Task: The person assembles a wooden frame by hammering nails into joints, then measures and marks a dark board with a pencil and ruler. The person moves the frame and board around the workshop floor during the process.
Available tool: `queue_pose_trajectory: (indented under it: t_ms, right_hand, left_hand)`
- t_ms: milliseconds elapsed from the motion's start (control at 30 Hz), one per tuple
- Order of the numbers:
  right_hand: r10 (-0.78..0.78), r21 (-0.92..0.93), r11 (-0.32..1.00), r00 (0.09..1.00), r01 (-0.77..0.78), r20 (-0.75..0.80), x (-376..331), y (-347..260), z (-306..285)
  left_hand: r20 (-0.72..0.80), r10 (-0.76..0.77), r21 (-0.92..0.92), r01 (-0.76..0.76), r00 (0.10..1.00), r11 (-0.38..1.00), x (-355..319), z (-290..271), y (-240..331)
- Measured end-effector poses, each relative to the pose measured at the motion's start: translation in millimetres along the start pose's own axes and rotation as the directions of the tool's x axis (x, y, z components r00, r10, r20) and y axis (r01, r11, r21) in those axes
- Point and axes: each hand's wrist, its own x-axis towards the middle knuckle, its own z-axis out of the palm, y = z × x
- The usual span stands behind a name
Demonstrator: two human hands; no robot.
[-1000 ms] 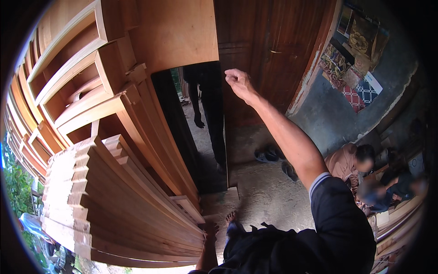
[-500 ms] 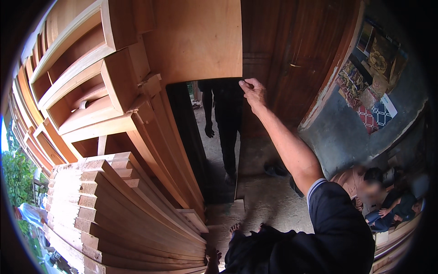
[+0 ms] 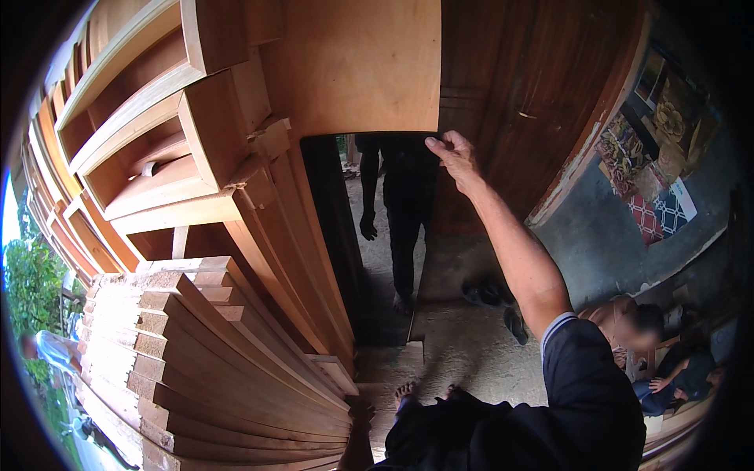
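A: What takes up the most room?

B: A brown door at the back, then the long stack of wooden boards filling the lower left. A plain wooden panel stands beside the door.

A: And the mirror?

B: The dark mirror stands upright just below that panel, between the boards and the door, with a standing figure reflected in it. It sits farther right in the view than a second ago, as does the panel.

A: Anyone nearby?

B: Two people sit low at the right; the nearer edge shows a dark sleeve.

A: The hands?

B: The right hand has its thumb and curled fingers pinched together on the mirror's upper right corner. A second ago the fingertips were just beside its right edge. The left hand is in shadow near the board ends; I can't tell how open it is or whether it holds anything.

A: Smallest?

B: Dark sandals on the floor.
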Motion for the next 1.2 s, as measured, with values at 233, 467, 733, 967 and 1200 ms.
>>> queue_pose_trajectory:
  t_ms: [233,467,733,967,1200]
  right_hand:
    - [-0.044,-0.035,0.998,0.999,0.044,0.022,6,13,-11]
    - [-0.057,-0.069,0.996,0.998,0.058,0.008,5,11,-14]
    - [-0.045,-0.099,0.994,0.999,0.043,-0.019,6,9,-9]
    - [-0.043,-0.179,0.983,0.998,0.051,0.048,6,6,-17]
    - [-0.105,-0.064,0.991,0.985,0.114,0.136,18,24,-8]
  left_hand:
    - [-0.064,-0.09,-0.047,0.087,0.994,0.995,4,-4,0]
    - [-0.167,-0.159,-0.03,0.157,0.973,0.987,-7,-6,-10]
    - [-0.125,-0.093,-0.057,0.086,0.988,0.995,-8,-4,1]
    - [-0.126,-0.081,-0.098,0.069,0.989,0.993,4,-7,5]
    - [-0.246,-0.005,-0.08,-0.016,0.969,0.997,-16,5,-34]
